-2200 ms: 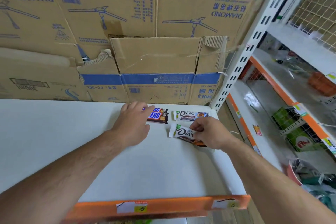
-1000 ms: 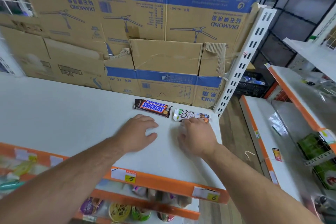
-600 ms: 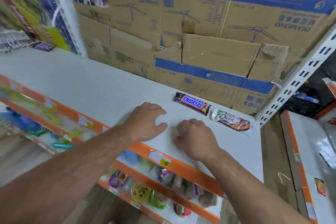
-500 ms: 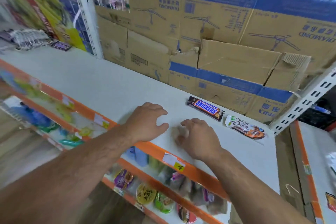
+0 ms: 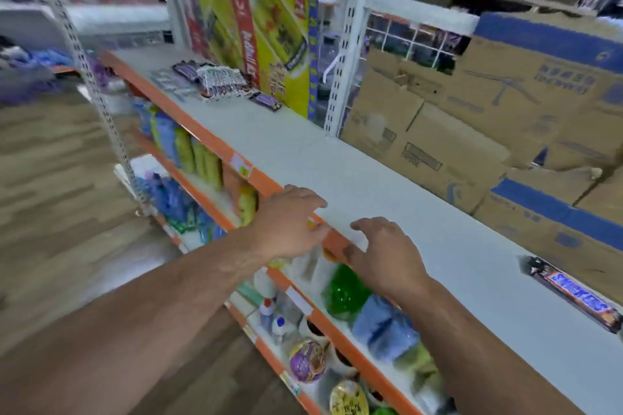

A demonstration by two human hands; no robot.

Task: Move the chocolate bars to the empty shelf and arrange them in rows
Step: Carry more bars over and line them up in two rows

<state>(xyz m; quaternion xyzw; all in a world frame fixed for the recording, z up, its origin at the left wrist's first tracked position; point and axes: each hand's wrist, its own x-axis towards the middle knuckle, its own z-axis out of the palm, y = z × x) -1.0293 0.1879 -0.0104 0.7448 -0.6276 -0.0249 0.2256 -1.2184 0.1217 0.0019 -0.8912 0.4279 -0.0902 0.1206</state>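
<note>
At eleven o'clock on the shelf (image 5: pixel 371 178), probably light, slick-wrapped chocolate bars (image 5: pixel 215 81) lie; my fingers (image 5: pixel 308 200), spread and empty, should pinch their stiff middles.

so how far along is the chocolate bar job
Done: one Snickers bar lies on the white shelf near the cardboard boxes. In hand: nothing; left hand and right hand hover empty over the front edge. Left: the pile of bars on the far section.
</note>
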